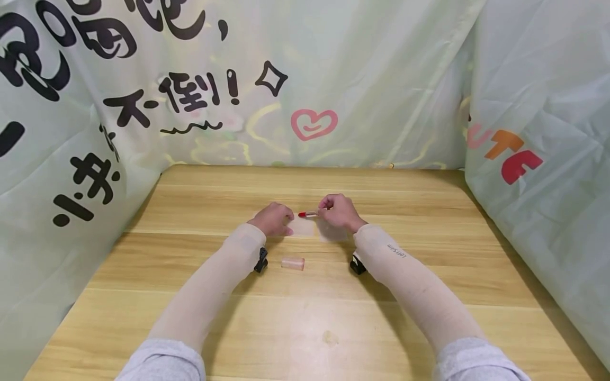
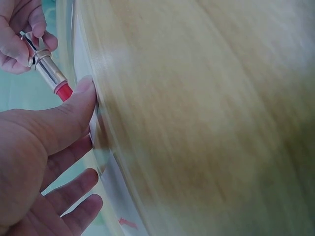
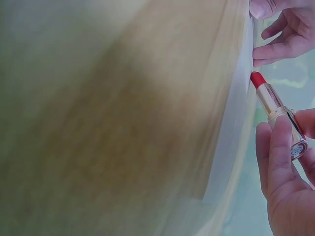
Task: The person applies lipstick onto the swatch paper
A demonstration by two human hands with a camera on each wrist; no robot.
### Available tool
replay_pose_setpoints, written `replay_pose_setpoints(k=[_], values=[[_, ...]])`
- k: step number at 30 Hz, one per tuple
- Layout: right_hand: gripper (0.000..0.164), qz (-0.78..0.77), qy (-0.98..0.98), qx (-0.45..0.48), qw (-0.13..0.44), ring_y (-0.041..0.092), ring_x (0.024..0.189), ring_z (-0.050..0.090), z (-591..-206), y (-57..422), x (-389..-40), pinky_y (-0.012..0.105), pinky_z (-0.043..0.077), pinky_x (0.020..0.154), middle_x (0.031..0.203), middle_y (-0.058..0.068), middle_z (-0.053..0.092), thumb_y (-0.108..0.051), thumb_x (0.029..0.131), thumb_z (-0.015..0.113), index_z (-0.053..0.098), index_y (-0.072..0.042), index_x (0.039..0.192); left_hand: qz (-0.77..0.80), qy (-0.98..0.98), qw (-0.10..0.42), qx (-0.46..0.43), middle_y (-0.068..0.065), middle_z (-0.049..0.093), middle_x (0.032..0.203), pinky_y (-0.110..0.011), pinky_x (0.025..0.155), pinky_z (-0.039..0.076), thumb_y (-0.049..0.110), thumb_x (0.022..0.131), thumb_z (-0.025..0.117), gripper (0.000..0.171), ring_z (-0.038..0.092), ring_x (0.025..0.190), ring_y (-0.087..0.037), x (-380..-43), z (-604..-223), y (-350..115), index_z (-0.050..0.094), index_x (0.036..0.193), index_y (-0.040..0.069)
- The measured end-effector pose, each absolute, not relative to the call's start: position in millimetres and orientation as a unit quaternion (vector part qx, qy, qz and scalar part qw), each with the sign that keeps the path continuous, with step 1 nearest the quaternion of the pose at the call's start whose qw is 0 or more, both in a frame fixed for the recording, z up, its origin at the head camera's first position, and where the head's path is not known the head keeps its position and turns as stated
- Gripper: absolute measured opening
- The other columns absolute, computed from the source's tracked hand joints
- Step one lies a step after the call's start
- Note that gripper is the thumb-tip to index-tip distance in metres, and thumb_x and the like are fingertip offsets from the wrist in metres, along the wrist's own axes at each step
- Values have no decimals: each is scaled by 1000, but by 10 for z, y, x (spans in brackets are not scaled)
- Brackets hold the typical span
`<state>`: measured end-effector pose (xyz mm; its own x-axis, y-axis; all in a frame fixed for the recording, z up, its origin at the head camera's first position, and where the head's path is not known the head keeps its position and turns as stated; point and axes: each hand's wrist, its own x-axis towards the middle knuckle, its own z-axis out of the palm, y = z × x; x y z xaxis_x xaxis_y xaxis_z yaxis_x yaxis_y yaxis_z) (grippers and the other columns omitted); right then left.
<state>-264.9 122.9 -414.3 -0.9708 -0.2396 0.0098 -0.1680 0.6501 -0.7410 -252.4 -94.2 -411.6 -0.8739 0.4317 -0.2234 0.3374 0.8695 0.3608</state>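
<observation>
Pinching right hand (image 1: 342,212), head: it is gripping the lipstick (image 1: 312,213) by its case, red tip aiming left; a slip, I'm judging, could be smearing the left hand (image 1: 272,218), sitting near that tip. The sheet (image 1: 302,227) is lying just beside the left hand.
Cap (image 1: 293,263), head: it is lying on its side on the table (image 1: 343,307), so a knock could be rolling it.
Left thumb (image 2: 81,105), left wrist: it is resting at the sheet's edge, fingers loosely apart; too light a touch could be letting the sheet slide. Lipstick is showing just beyond.
Lipstick, right wrist: it is slanting out from the pinching fingers; pressing hard could be snapping that red. Whether it's touching the sheet, I'm not managing to tell.
</observation>
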Motion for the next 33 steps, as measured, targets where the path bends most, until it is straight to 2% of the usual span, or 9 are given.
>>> replay_pose_setpoints(k=[33], values=[[7,-399,907,-118,64,18,71,57,-4084,1234,-2569,28,46,63,76,2,66,-14,88,66,69,-7,88,145,957,139,208,-11,61,129,-39,105,40,22,86,76,43,51,125,-28,-2511,-4113,-935,64,124,5]])
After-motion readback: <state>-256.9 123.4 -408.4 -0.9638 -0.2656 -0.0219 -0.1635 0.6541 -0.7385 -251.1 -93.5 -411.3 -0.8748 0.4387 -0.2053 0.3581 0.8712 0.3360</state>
